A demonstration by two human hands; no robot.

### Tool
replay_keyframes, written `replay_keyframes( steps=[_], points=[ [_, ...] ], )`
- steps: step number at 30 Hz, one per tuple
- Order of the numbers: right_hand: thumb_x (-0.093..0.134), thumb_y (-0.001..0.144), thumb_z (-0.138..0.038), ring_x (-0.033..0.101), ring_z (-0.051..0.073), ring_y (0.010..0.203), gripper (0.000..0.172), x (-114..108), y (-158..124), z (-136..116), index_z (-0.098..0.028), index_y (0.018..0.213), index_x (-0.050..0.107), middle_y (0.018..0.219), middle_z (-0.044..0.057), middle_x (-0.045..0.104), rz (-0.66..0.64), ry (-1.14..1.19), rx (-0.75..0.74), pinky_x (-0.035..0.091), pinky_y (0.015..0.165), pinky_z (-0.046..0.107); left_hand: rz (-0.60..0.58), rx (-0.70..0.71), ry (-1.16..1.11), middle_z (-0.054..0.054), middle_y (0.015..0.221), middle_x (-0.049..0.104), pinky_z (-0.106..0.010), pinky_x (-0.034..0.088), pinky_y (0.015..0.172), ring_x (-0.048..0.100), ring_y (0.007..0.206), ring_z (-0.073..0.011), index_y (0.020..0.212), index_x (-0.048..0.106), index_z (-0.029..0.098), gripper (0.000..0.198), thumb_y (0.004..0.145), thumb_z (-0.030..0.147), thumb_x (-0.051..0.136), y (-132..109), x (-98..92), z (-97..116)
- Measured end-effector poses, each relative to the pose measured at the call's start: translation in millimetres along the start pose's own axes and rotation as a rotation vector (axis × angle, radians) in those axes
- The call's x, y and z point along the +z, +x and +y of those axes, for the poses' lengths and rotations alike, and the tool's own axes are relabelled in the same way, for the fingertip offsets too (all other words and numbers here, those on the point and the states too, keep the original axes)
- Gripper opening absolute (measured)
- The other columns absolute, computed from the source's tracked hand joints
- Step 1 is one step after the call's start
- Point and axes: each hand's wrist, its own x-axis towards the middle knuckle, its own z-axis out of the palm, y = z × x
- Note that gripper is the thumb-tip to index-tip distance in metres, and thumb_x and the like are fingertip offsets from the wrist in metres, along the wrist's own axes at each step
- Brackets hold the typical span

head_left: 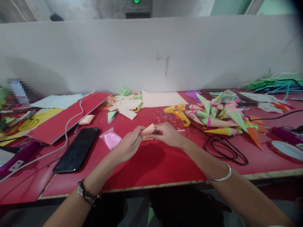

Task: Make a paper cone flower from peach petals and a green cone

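Note:
Between my two hands is a small piece of folded peach paper (148, 129), fanned out at its upper edge, held above the red tabletop (146, 170). My left hand (131, 142) pinches it from the left, and the fingers of my right hand (167, 134) close on its right side. Part of the paper is hidden behind the fingers. A pink packet (111, 138) lies just left of my left hand. Beyond my right hand rests a yellow hot glue gun (178, 113), with a white stick (181, 130) near it.
Paper cones in green, pink and orange (215, 113) are heaped at the right, beside a coiled black cord (227, 151). A black phone (77, 149) and a red board (68, 118) lie left. Peach sheets (163, 98) sit against the white partition (118, 56).

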Motion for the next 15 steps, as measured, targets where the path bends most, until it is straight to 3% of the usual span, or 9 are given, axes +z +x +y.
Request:
replay_keyframes(
  steps=[5, 10, 15],
  points=[
    [0.044, 0.084, -0.037, 0.049, 0.009, 0.058, 0.033, -6.3, -0.4, -4.8, -0.015, 0.093, 0.066, 0.07, 0.002, 0.064, -0.018, -0.032, 0.049, 0.031, 0.052, 0.021, 0.111, 0.013, 0.002, 0.003, 0.067, 0.047, -0.022, 0.034, 0.057, 0.043, 0.059, -0.0105, 0.097, 0.042, 0.019, 0.02, 0.086, 0.03, 0.03, 0.3, -3.4, 4.5],
    [0.042, 0.084, -0.039, 0.04, 0.007, 0.05, 0.037, -4.9, 0.7, -4.1, -0.012, 0.074, 0.066, 0.053, -0.001, 0.051, -0.006, -0.066, 0.083, 0.026, 0.048, 0.02, 0.127, -0.041, 0.107, 0.004, 0.055, 0.039, -0.022, 0.027, 0.05, 0.037, 0.052, -0.0093, 0.064, 0.043, 0.017, 0.032, 0.085, 0.037, 0.031, 0.9, -2.6, 2.3],
    [0.042, 0.083, -0.043, 0.038, 0.007, 0.047, 0.042, -2.5, 1.0, 0.2, -0.012, 0.061, 0.061, 0.05, -0.002, 0.048, 0.049, -0.122, 0.048, 0.025, 0.048, 0.021, 0.161, -0.097, -0.092, 0.004, 0.055, 0.031, -0.022, 0.028, 0.048, 0.032, 0.049, -0.009, 0.063, 0.036, 0.018, 0.034, 0.087, 0.039, 0.024, 1.0, 5.6, 1.0]
  ],
)
